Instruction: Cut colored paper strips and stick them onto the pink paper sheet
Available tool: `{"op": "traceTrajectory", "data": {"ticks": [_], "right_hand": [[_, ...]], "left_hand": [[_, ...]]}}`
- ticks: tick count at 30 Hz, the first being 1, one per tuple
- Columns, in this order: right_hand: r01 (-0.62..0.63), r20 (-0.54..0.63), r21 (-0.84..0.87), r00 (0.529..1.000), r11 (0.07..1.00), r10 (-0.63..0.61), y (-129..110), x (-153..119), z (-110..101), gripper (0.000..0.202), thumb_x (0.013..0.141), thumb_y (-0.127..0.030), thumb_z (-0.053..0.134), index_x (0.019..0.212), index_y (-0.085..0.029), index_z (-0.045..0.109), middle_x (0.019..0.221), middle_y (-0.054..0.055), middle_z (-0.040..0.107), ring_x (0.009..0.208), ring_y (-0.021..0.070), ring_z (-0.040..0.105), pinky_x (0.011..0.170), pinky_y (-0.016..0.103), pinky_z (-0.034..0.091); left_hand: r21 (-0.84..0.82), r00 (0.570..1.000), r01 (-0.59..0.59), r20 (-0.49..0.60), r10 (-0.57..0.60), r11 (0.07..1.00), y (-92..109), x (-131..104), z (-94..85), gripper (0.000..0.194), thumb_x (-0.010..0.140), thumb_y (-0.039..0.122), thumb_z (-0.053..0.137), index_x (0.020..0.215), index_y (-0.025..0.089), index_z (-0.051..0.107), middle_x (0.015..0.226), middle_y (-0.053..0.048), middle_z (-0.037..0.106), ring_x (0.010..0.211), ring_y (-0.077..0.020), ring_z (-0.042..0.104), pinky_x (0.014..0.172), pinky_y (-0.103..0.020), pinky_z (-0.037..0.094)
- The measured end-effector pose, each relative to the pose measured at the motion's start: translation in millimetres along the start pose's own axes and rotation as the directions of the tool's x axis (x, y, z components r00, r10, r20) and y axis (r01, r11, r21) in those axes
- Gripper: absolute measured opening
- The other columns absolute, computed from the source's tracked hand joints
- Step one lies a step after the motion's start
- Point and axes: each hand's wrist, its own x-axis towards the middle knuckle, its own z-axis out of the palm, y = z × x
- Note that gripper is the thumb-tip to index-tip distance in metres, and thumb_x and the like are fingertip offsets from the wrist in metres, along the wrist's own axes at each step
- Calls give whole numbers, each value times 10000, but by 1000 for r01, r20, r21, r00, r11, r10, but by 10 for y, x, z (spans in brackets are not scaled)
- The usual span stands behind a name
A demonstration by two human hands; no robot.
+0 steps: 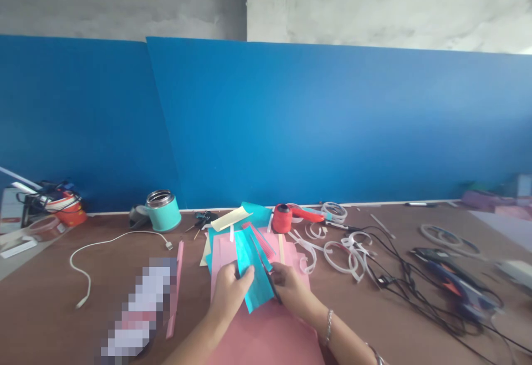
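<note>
My left hand [233, 286] grips a turquoise sheet of paper [253, 271] by its left edge, thumb on top. At the sheet's right edge my right hand [291, 287] is closed on dark scissors [274, 288], mostly covered by the fingers. A narrow turquoise strip [261, 251] angles away from the sheet near the blades. Below both hands lie large pink sheets [266, 334]. Just beyond the turquoise paper rests a bundle of pink strips [262, 240], with a curled cream paper [230, 219] behind it.
A teal mug [164, 212] and white cable [102, 241] are on the left, beside a pink strip [175, 293]. A red spool [282, 219] stands at the back. White coils [344, 257], black cables [409, 282] and a glue gun [453, 284] occupy the right. A blue partition [291, 127] rises behind.
</note>
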Motion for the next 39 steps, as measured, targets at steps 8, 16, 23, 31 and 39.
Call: {"op": "traceTrajectory", "data": {"ticks": [8,16,23,31,39], "right_hand": [[-2,-7,10,1000,1000,2,44,8,-10,124,652,-251,618,699,-185,525,510,-64,485,431,72,394,430,203,277],[9,45,43,999,999,-11,-23,-19,18,113,647,-225,594,753,-189,583,534,-55,531,432,75,423,431,204,275],[7,44,78,999,997,-10,-82,-31,41,162,631,-253,637,776,-185,609,583,-30,601,475,96,489,453,209,327],[12,51,88,999,996,-17,-43,-25,24,166,638,-251,638,775,-171,586,567,-41,558,459,75,441,446,202,311],[-5,-1,14,1000,1000,5,-42,-22,17,155,641,-249,609,772,-183,559,493,-73,454,439,82,415,443,213,318]], "left_hand": [[-57,999,38,-18,-39,998,26,3,-10,365,757,444,557,861,118,682,775,-57,709,743,-218,633,663,-263,492],[-55,996,78,-35,-80,995,-17,31,-25,379,732,482,569,833,129,665,748,-57,703,744,-236,644,661,-281,502],[-63,996,85,-29,-87,994,-24,33,-19,364,730,455,577,852,127,677,792,-64,721,760,-239,655,663,-280,507],[-13,999,39,-25,-40,999,-18,5,-11,318,764,425,557,830,138,676,759,-45,711,721,-212,642,637,-257,493],[-19,998,58,-36,-58,998,21,6,-14,320,745,431,568,792,135,679,721,-37,704,683,-203,632,613,-246,488]]}}
